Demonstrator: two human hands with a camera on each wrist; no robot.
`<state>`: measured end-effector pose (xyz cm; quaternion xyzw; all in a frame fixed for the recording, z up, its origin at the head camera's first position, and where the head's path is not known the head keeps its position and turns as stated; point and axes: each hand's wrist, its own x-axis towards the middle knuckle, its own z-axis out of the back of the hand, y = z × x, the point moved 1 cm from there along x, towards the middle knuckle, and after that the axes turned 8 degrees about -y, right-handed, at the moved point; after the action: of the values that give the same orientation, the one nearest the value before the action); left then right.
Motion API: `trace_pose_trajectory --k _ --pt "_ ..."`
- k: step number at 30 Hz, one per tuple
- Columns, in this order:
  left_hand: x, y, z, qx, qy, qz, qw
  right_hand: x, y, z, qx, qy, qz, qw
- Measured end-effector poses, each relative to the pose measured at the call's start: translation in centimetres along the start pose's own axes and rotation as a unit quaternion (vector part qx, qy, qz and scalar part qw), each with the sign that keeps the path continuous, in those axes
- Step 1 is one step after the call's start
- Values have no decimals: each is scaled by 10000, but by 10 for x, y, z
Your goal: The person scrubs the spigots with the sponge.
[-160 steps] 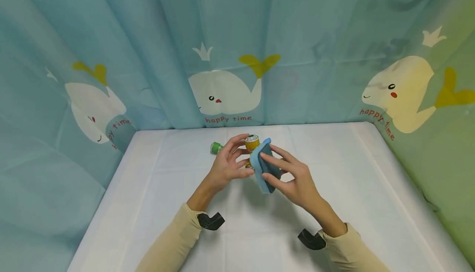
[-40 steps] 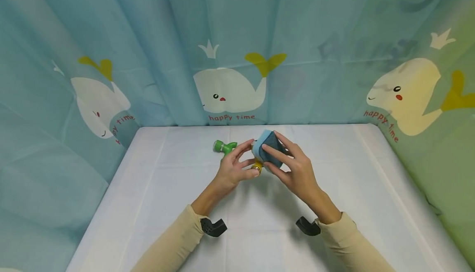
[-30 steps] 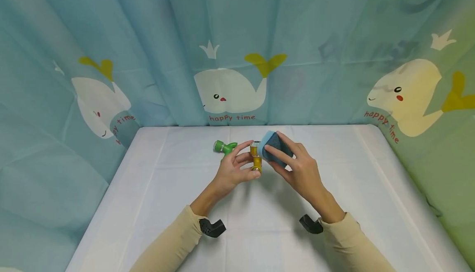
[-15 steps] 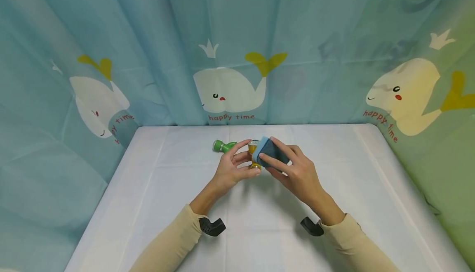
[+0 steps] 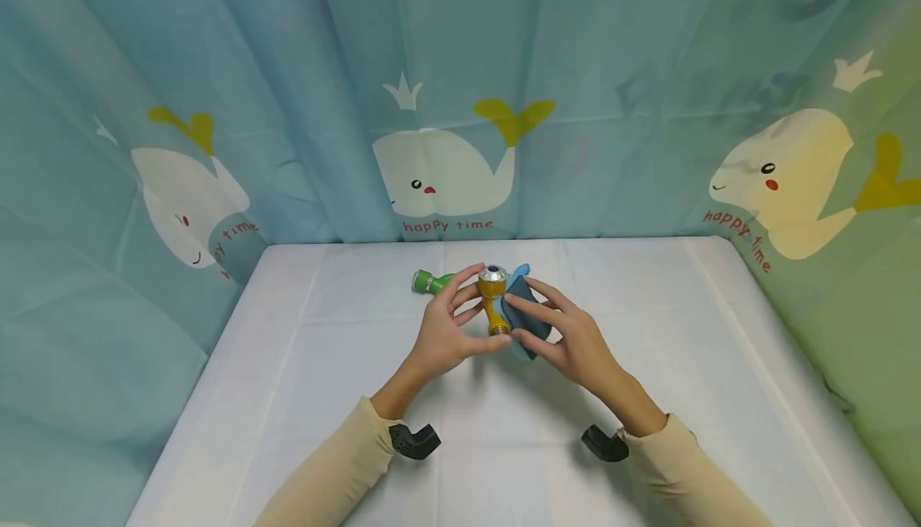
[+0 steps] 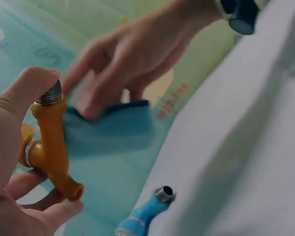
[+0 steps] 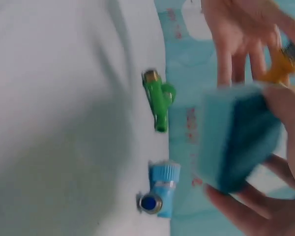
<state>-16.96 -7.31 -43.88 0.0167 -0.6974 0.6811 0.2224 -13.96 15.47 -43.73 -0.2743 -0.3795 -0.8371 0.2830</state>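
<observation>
My left hand [image 5: 442,331] holds a yellow water tap [image 5: 493,287] between thumb and fingertips, above the table. In the left wrist view the thumb lies on the threaded end of the tap [image 6: 51,137], with fingertips at its spout. My right hand [image 5: 581,343] pinches a blue sponge [image 5: 531,315] with a darker face, just right of the tap. The sponge [image 7: 241,140] is blurred in the right wrist view. Whether it touches the tap is unclear. A green tap [image 5: 429,282] lies behind my left hand, partly hidden by it.
In the right wrist view a blue tap [image 7: 163,184] lies on the white table near the green tap [image 7: 159,101]. A curtain [image 5: 612,111] printed with whales stands along the table's back and sides. Each wrist carries a black camera mount [image 5: 415,441].
The yellow tap has tilted so its silver top faces up more. The sponge has dropped from in front of the tap to its right side. Both hands keep their grip.
</observation>
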Motion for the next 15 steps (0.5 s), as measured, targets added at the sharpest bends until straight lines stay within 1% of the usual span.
trace_pose_trajectory --k 2,5,7,9,10,12,15 --pt "-1 0 -1 527 -19 -346 9980 0 -3 3 426 216 -519 9975" --pt "0 1 -1 1152 -28 -863 9896 2 -5 8 1070 640 -1033 9868" --pt "0 2 -1 1442 -18 -1173 9826 4 -6 10 1309 982 -1134 9800" --pt "-1 3 -1 1591 62 -1395 9773 5 -7 11 1304 1258 -1056 9778" --pt "-1 4 -1 1630 105 -1449 9759 5 -8 12 1214 1284 -990 9793" --pt "-3 5 -1 1667 127 -1456 9751 5 -9 12 1094 1194 -940 9823" --pt "-7 4 0 1549 57 -1273 9797 3 -8 11 1068 1145 -914 9834"
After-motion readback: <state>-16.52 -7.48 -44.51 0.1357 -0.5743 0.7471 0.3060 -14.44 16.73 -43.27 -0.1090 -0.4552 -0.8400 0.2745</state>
